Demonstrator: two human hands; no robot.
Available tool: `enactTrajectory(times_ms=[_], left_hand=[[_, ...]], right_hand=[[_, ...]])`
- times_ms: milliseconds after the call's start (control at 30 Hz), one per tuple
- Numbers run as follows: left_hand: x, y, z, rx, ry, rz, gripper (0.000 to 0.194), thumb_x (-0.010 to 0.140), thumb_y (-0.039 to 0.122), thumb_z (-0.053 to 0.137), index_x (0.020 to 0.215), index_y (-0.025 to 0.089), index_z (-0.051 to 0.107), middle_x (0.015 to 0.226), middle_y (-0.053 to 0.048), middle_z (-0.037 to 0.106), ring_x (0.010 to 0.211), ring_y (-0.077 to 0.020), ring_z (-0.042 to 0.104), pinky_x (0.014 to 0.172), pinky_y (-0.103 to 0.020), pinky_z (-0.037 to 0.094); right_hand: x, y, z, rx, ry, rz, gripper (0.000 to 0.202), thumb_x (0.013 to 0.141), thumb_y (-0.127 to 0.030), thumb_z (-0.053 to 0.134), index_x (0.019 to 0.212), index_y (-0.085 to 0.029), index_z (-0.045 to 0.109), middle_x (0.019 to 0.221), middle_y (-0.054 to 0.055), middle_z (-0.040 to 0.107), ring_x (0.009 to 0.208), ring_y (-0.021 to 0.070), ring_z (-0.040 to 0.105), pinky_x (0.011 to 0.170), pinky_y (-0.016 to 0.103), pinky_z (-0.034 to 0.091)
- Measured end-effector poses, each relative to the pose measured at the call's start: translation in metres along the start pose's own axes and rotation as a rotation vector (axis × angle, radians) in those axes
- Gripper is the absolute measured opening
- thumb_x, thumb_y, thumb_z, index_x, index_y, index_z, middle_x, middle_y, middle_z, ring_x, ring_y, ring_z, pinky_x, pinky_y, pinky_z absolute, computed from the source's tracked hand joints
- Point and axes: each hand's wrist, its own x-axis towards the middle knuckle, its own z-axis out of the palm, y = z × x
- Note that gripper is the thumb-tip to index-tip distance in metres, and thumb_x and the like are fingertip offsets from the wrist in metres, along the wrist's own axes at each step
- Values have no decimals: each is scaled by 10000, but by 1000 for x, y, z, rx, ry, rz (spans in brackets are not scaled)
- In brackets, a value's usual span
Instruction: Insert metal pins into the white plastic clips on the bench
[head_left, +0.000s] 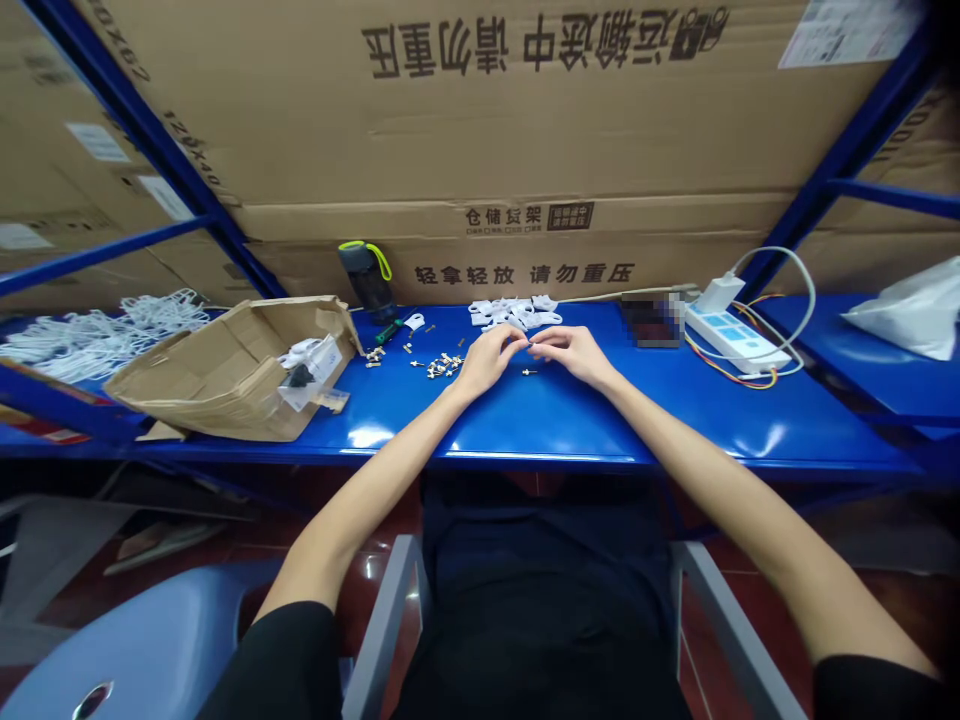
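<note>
My left hand (490, 358) and my right hand (573, 354) meet fingertip to fingertip above the blue table (547, 425). Both are closed in a pinch, and whatever lies between the fingers is too small to make out. Just below them a single small metal part (530, 372) lies on the table. To the left of my left hand is a loose pile of small brass-coloured parts (445, 366). Behind my hands spreads a heap of white plastic pieces (514, 311).
An open cardboard box (217, 370) stands at left, with white cords (112, 335) beyond it. A dark bottle (367, 282) and a green-handled screwdriver (388, 333) are at the back. On the right sits a white power strip (739, 340) with looping cables. Large cartons (525, 140) wall off the rear.
</note>
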Motion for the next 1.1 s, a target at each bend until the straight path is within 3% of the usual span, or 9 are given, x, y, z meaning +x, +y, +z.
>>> enactTrajectory(times_ms=[400,633,1100], left_hand=[[1,-4,-2,26,4,46,268,1082,456,658,1133,211,756,1102,-44,787,839,-180,671,869,-315,541],[0,0,-7,68,-8,56,252,1102,401,627,1099,208,789,1122,-64,797,939,-200,709,970,-346,556],[0,2,-7,98,-6,49,249,1104,386,626,1078,194,782,1087,-63,779,935,-200,696,959,-334,538]], right_hand=[[1,-2,-2,-39,17,-36,495,779,-642,899,1006,-204,870,922,89,857,899,319,823,826,419,676],[2,1,-3,-42,31,-36,512,771,-653,899,1023,-209,864,931,90,858,907,325,828,860,444,686],[1,0,-4,-43,7,-45,468,820,-602,869,1069,-206,872,988,93,864,928,317,829,888,445,674]])
